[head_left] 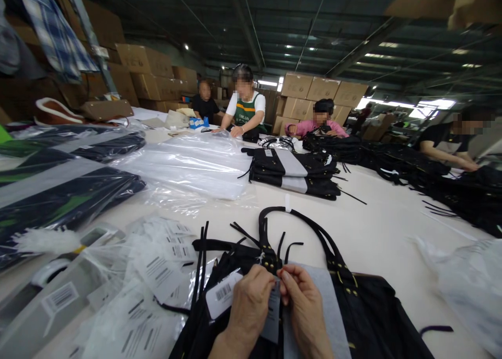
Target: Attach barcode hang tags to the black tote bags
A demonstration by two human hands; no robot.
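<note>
A black bag (376,306) lies in front of me, with a looped handle (314,225), gold studs and loose straps. Over its middle is a band of grey-white paper (319,285). My left hand (249,304) pinches the top of a dark grey tag (273,314) that hangs over the bag. Close beside it, my right hand (304,301) has thumb and forefinger pressed together at the tag's upper end; what is between them is too small to make out. A white barcode tag (223,293) lies on the bag by my left hand.
At left are clear bags of printed labels (157,275), a grey box (58,301) and plastic-wrapped dark goods (66,191). Clear plastic bags (196,165) and stacked black bags (294,165) lie beyond. Several people work around the table (372,207); white plastic (466,280) sits right.
</note>
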